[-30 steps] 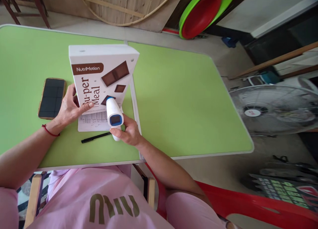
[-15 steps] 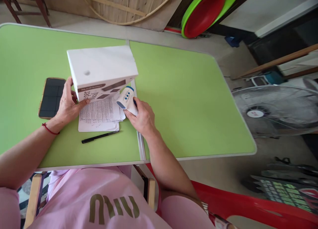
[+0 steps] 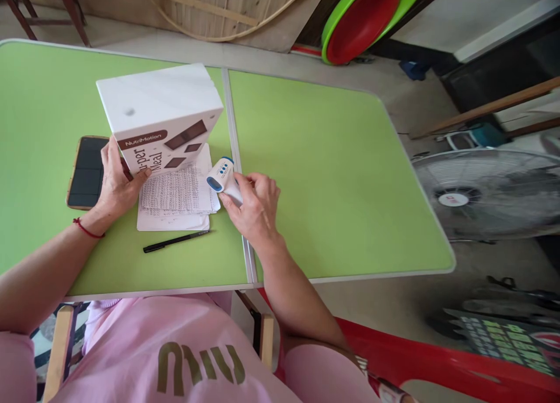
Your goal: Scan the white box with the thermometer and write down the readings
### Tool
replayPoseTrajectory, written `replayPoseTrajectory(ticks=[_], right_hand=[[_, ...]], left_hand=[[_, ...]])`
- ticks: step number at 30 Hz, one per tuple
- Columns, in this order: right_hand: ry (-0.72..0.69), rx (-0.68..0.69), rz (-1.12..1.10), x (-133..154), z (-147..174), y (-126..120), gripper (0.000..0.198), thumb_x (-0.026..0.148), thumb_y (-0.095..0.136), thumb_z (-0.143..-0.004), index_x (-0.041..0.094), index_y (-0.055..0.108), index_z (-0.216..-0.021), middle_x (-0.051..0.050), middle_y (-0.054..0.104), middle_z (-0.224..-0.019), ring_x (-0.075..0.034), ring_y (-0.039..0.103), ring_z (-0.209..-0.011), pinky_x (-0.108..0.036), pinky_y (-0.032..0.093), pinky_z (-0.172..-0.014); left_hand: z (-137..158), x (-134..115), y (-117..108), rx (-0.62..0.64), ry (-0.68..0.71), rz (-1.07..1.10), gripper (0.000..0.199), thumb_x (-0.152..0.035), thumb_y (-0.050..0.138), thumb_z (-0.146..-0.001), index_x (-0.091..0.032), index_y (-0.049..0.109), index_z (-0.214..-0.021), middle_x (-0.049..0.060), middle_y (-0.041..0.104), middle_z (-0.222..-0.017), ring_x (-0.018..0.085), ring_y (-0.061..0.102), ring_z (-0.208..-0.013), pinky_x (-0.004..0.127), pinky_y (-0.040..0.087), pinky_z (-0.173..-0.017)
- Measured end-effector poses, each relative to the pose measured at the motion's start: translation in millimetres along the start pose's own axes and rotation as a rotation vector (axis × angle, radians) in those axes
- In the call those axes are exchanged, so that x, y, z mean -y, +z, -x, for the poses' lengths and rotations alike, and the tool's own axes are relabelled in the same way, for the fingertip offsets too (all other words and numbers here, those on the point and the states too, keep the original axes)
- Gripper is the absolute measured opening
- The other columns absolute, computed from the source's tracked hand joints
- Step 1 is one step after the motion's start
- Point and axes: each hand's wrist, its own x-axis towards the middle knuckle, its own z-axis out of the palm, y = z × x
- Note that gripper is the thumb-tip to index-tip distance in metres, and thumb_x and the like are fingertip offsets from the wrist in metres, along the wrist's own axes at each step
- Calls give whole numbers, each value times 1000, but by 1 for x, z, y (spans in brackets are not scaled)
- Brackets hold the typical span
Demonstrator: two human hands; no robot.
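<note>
A white box (image 3: 161,102) with brown "NutriMotion" print is tilted above the table, gripped at its near left corner by my left hand (image 3: 118,181). My right hand (image 3: 256,207) is closed around the handle of a white and blue handheld infrared thermometer (image 3: 222,172), its head pointing left. Handwritten paper sheets (image 3: 177,193) lie under and in front of the box, partly covered by it. A black pen (image 3: 175,241) lies nearer to me. Left of my left hand is a dark phone in a tan-edged case (image 3: 87,172), partly hidden by the hand.
The green folding table (image 3: 336,181) has a metal seam (image 3: 231,114) across its middle. To the right stands a large fan (image 3: 455,199). Red and green basins (image 3: 363,24) lean at the back, and a red plastic chair (image 3: 415,362) is at lower right.
The box has moved left and turned, so more of its printed side shows. My right hand and the thermometer have barely moved; some fingers have loosened slightly.
</note>
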Motion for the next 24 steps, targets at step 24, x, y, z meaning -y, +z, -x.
replayPoseTrajectory(ticks=[24], right_hand=[[178,85,-1042,26,12,-8,10,29,59,-83,20,56,-84,1,62,-71,-12,58,-58,-26,50,-56]], left_hand=[[21,-41,1,496,641,-221,23,-26,46,-99,-15,60,-113,13,56,-108,25,56,-90,40,48,-76]])
